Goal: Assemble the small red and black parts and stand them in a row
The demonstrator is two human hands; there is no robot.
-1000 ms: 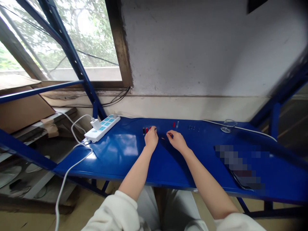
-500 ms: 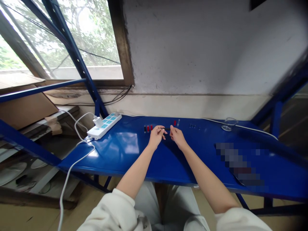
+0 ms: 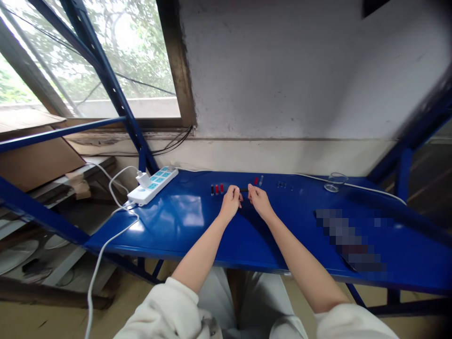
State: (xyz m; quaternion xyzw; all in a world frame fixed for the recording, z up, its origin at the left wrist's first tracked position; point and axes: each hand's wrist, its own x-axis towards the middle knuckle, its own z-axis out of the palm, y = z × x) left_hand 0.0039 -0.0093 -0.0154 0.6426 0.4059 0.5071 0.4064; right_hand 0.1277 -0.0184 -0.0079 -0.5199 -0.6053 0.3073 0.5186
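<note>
My left hand and my right hand meet over the blue metal shelf, fingers pinched on the two ends of a thin dark rod-like part held between them. Just left of my left hand stand small red and black caps in a short row. A red cap and a clear little tube lie just beyond my right hand.
A white power strip with a plugged charger and white cable sits at the shelf's left. Several tiny dark parts and a clear glass dish lie to the right. Blue rack posts stand behind.
Both hands rose off the shelf and came together; a thin dark part is now pinched between them. My left hand left the row of caps.
</note>
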